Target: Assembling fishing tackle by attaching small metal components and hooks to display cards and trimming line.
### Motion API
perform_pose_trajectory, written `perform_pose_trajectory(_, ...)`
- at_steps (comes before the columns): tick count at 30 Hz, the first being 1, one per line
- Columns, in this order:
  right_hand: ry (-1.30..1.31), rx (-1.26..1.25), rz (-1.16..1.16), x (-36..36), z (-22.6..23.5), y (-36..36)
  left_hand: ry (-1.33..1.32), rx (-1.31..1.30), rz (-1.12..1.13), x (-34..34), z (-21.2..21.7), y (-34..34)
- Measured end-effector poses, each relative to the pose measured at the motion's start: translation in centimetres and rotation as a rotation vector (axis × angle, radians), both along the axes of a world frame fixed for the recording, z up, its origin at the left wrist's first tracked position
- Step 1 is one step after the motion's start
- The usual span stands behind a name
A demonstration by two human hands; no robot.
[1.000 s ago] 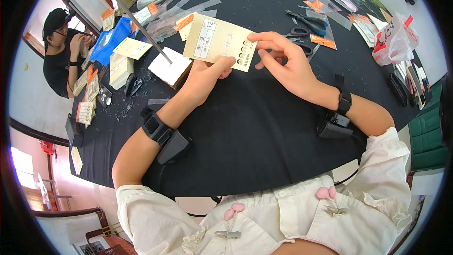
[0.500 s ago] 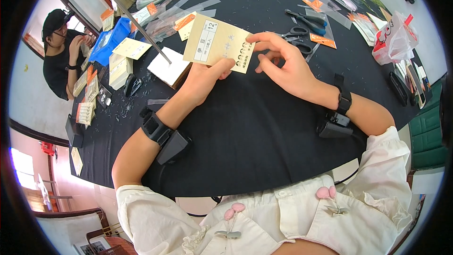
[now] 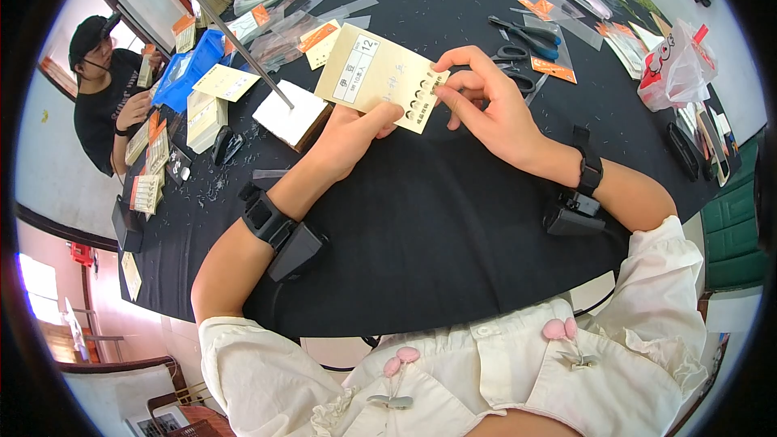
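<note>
My left hand (image 3: 352, 133) grips a cream card (image 3: 364, 69) by its lower edge, with the thumb lying on its face. A white printed label sits on the card's left part, and a row of dark ring-like shapes runs along its right edge. At that edge my right hand (image 3: 490, 101) has thumb and fingertips bent together, touching the card's upper right side. Whether a small piece lies between those fingertips cannot be made out. Left of my left hand a white-topped block (image 3: 287, 113) stands with a thin metal rod (image 3: 235, 40) slanting over it.
Scissors (image 3: 514, 53) and blue-handled pliers (image 3: 538, 42) lie beyond my right hand. A blue tray (image 3: 182, 73), card stacks (image 3: 206, 121) and a stapler (image 3: 227, 146) are at left. A white plastic bag (image 3: 676, 73) stands at right. A co-worker (image 3: 105, 89) sits at far left.
My right hand's fingers have closed in on the card's right edge. The card has tilted slightly, its right side shifting right. The co-worker has raised the head and moved the hands apart.
</note>
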State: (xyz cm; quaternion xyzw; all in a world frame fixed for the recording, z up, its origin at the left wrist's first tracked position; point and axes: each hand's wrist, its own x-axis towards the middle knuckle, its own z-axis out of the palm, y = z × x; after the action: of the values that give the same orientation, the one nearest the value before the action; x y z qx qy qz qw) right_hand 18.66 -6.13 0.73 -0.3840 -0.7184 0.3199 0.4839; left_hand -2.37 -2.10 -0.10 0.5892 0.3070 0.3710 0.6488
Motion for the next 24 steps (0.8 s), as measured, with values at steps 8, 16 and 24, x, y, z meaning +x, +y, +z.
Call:
perform_pose_trajectory(8, -0.035, -0.008, 0.016, -0.03, 0.22, -0.21, -0.001, -0.036, -0.003, -0.08, 0.2, -0.01)
perform_pose_trajectory(16, -0.05, 0.009, 0.045, -0.08, 0.3, -0.21, -0.079, -0.087, 0.04, 0.35, 0.63, -0.49)
perform_pose_trajectory(24, -0.033, 0.001, 0.067, -0.12, -0.11, 0.0, -0.073, -0.079, 0.022, 0.36, 0.89, -0.56)
